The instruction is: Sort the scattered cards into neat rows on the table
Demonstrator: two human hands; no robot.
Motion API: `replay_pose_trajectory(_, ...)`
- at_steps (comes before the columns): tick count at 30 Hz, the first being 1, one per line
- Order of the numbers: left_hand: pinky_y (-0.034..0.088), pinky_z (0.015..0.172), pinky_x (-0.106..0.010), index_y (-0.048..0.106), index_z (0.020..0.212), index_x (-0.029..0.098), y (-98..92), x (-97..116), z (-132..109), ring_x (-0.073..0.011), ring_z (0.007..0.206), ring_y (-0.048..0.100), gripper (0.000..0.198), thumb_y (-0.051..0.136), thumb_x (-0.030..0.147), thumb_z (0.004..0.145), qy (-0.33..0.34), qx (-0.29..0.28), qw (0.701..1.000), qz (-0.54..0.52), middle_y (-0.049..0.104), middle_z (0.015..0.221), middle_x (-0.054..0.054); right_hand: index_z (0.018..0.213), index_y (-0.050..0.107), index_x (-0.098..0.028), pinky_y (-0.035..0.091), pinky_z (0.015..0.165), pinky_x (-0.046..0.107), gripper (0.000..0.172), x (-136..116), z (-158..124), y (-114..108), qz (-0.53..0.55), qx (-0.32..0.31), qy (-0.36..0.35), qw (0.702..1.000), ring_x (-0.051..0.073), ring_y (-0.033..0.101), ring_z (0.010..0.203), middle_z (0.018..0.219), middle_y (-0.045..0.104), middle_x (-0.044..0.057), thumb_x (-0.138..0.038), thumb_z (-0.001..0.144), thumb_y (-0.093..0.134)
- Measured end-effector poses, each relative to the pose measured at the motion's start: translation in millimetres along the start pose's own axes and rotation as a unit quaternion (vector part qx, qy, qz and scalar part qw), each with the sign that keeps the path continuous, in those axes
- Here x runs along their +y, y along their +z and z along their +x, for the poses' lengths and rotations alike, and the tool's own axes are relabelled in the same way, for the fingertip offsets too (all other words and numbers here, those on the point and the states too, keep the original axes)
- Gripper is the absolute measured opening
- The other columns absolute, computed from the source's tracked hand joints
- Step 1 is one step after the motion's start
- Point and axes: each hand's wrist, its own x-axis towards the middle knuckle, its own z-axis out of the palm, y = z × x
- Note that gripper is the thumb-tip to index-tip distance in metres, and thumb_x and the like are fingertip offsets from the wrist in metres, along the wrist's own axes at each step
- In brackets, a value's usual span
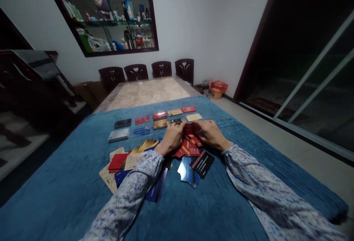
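Between my two hands are red cards, gripped at their left side by my left hand and at their right side by my right hand. Both hands have curled fingers. Just below them, a loose heap of red cards lies on the blue cloth. Nearer to me are a black card and some light-blue cards. Left of my left wrist spreads a mixed pile with a red card, cream cards and dark-blue cards, partly hidden by my sleeve.
Small card stacks stand in two rows beyond my hands, among them a black stack, a white stack and a red stack. A blue cloth covers the near part of the table. Chairs line its far end.
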Motion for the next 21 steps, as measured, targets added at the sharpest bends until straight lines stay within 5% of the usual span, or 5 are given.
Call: replay_pose_trajectory(21, 0.044, 0.1, -0.047, 0.049, 0.135, 0.016, -1.7, 3.1, 0.8, -0.0311, 0.117, 0.057, 0.049, 0.052, 0.014, 0.086, -0.038, -0.006, 0.997, -0.061, 0.067, 0.127, -0.015, 0.145, 0.052, -0.014, 0.038, 0.087, 0.039, 0.055, 5.2, 1.2, -3.3, -0.025, -0.026, 0.003, 0.999, 0.031, 0.054, 0.11, 0.123, 0.066, 0.018, -0.029, 0.092, 0.059)
